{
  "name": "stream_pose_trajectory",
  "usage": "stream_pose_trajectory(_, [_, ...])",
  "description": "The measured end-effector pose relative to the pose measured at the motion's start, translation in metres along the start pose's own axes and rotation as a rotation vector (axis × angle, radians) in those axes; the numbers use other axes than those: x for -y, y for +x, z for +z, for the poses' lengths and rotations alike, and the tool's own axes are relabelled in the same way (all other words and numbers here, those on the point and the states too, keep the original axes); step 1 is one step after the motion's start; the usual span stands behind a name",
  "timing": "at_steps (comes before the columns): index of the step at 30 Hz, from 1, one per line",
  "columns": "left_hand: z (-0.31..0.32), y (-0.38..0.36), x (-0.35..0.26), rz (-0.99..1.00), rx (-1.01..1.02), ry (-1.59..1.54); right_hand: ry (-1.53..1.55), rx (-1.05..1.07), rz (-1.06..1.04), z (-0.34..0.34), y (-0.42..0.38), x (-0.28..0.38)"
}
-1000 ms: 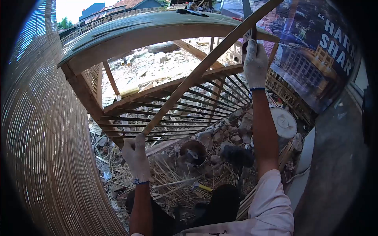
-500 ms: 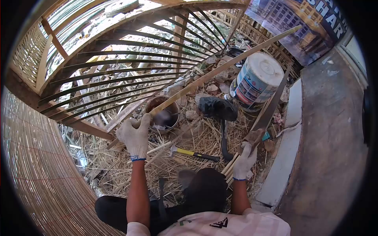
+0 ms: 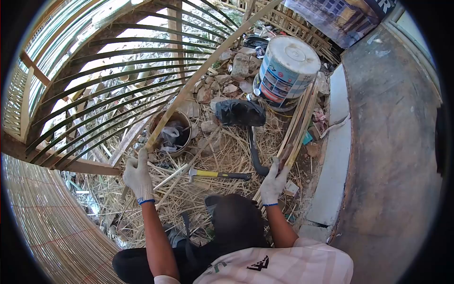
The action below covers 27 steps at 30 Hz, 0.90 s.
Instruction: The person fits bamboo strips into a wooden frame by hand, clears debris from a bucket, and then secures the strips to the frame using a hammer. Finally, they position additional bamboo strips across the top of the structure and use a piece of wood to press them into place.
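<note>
My left hand (image 3: 138, 178), in a white knit glove with a blue cuff, is closed round the near end of a long bamboo strip (image 3: 198, 75). The strip slants up and away to the right, past the rim of a round bucket (image 3: 190, 137). My right hand (image 3: 273, 184), gloved alike, is closed at the near end of a dark brown, long flat piece (image 3: 285, 152), partly covered by the fingers. Pale bamboo strips (image 3: 306, 113) lie alongside it. Between my hands lies a hammer (image 3: 213, 174) with a yellow and black handle.
A curved slatted bamboo frame (image 3: 118, 71) stands at the left. Ahead are a large labelled paint bucket (image 3: 288, 66), a black plastic-wrapped object (image 3: 240, 112) and rubble (image 3: 240, 65). Straw and bamboo scraps cover the ground. A brown board (image 3: 392, 142) runs along the right.
The view has shifted, so most things sit further left. The bamboo strip in my left hand has swung leftward and stands steeper. The dark piece at my right hand now appears narrower, among the strips.
</note>
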<state>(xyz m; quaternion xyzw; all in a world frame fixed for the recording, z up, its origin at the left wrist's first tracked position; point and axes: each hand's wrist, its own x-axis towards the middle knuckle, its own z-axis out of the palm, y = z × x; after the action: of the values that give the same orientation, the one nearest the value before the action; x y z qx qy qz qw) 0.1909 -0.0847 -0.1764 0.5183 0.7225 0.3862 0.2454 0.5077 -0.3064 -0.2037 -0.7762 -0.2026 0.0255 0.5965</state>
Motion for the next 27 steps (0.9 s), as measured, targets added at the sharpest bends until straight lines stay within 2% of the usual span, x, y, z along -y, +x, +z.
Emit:
stream_pose_trajectory(2, [-0.006,0.000,-0.005,0.035,-0.012,-0.025,-0.337,-0.076,0.091,-0.011,0.001,-0.028])
stream_pose_trajectory(3, [-0.009,0.003,-0.006,0.033,0.007,-0.034,-0.463,-0.047,0.177,-0.019,0.003,-0.041])
stream_pose_trajectory(4, [-0.013,0.006,-0.009,0.033,0.013,-0.029,-0.467,-0.049,0.183,-0.027,0.006,-0.059])
stream_pose_trajectory(7, [-0.024,0.016,-0.023,0.032,0.068,-0.086,-0.755,-0.100,0.173,-0.045,0.015,-0.104])
stream_pose_trajectory(10, [-0.035,0.033,-0.031,0.093,0.089,-0.017,-0.794,-0.057,0.207,-0.056,0.012,-0.116])
stream_pose_trajectory(17, [-0.039,0.065,-0.046,0.131,0.175,-0.067,-0.742,-0.003,0.224,-0.065,0.012,-0.120])
stream_pose_trajectory(20, [-0.040,0.078,-0.041,0.131,0.237,-0.091,-0.678,-0.068,0.246,-0.067,0.013,-0.111])
stream_pose_trajectory(21, [-0.041,0.075,-0.045,0.142,0.236,-0.121,-0.635,-0.020,0.355,-0.070,0.017,-0.100])
stream_pose_trajectory(22, [-0.045,0.073,-0.048,0.153,0.235,-0.150,-0.642,-0.024,0.368,-0.074,0.018,-0.106])
stream_pose_trajectory(23, [-0.059,0.083,-0.040,0.132,0.344,-0.076,-0.780,-0.036,0.221,-0.084,0.012,-0.117])
stream_pose_trajectory(24, [-0.066,0.086,-0.032,0.123,0.368,-0.059,-0.904,-0.039,0.052,-0.087,0.011,-0.122])
stream_pose_trajectory(25, [-0.073,0.083,-0.028,0.121,0.378,-0.040,-0.887,-0.005,-0.084,-0.086,0.007,-0.107])
stream_pose_trajectory(26, [-0.081,0.080,-0.023,0.117,0.386,-0.021,-0.888,-0.001,-0.082,-0.081,0.002,-0.100])
stream_pose_trajectory(27, [-0.086,0.079,-0.011,0.110,0.390,-0.012,-0.861,0.112,-0.191,-0.077,-0.008,-0.096])
